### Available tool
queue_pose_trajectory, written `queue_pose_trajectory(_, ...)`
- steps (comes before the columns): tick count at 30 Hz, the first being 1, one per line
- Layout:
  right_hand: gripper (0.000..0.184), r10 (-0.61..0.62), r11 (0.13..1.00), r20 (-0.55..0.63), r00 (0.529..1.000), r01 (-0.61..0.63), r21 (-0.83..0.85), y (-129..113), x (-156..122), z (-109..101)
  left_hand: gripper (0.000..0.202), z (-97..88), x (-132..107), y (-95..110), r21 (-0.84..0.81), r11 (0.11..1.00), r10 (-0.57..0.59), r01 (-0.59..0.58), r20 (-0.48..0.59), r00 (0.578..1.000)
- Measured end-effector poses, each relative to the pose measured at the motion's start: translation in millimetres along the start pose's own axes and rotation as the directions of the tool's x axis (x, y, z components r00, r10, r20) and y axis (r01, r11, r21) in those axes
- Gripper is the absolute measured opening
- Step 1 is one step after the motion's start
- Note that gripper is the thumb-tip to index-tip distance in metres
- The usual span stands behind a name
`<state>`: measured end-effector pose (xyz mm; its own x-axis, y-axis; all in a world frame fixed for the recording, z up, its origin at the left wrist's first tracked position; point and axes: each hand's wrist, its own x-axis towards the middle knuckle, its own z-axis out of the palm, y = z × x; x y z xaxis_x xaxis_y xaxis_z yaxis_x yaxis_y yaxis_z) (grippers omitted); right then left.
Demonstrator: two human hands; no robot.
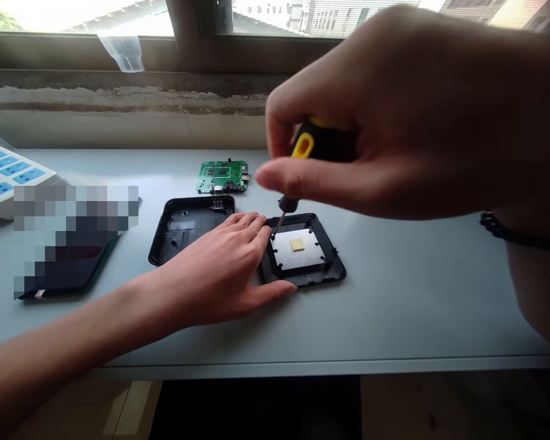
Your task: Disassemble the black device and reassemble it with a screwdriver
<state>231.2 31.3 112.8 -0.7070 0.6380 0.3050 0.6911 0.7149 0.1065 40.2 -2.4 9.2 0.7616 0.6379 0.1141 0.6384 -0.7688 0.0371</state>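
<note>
My right hand is closed around a black and yellow screwdriver, held upright. Its tip touches the upper left corner inside a black square case half. A white metal plate with a small yellow pad lies inside that case half. My left hand lies flat on the table with fingers stretched out, pressing against the left edge of the case half. A second black case half lies just left, partly under my left hand. A green circuit board rests behind it.
A dark phone-like slab, partly blurred out, lies at the left of the grey table. A white power strip with blue sockets sits at the far left. A window sill and wall run along the back.
</note>
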Motion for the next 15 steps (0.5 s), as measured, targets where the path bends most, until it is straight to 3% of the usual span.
queue_pose_trajectory(3, 0.051, 0.118, 0.993, -0.001, 0.993, -0.118, -0.024, 0.6, -0.1, 0.0, 0.068, 0.9, -0.8, -0.2, 0.019, 1.0, 0.0, 0.0, -0.016, 1.0)
queue_pose_trajectory(8, 0.014, 0.056, 0.99, 0.064, 0.996, -0.063, 0.124, -1.0, 0.8, -2.1, 0.069, 0.0, -0.7, 0.3, 0.012, 1.0, -0.013, 0.013, 0.017, 1.0)
queue_pose_trajectory(11, 0.036, 0.076, 0.997, 0.029, 0.997, -0.075, -0.016, 0.8, 0.7, -2.1, 0.072, 0.1, 0.2, 0.6, 0.013, 1.0, -0.017, 0.017, 0.025, 1.0)
queue_pose_trajectory(13, 0.049, 0.152, 0.986, 0.033, 0.988, -0.149, -0.069, 1.6, 0.2, -1.6, 0.073, 1.1, 0.1, 0.6, 0.026, 1.0, -0.014, 0.014, 0.014, 1.0)
queue_pose_trajectory(15, 0.048, 0.228, 0.973, 0.048, 0.972, -0.226, -0.041, 0.7, -0.2, -1.2, 0.072, 2.0, -0.5, 0.4, 0.035, 0.999, -0.012, 0.012, 0.001, 1.0)
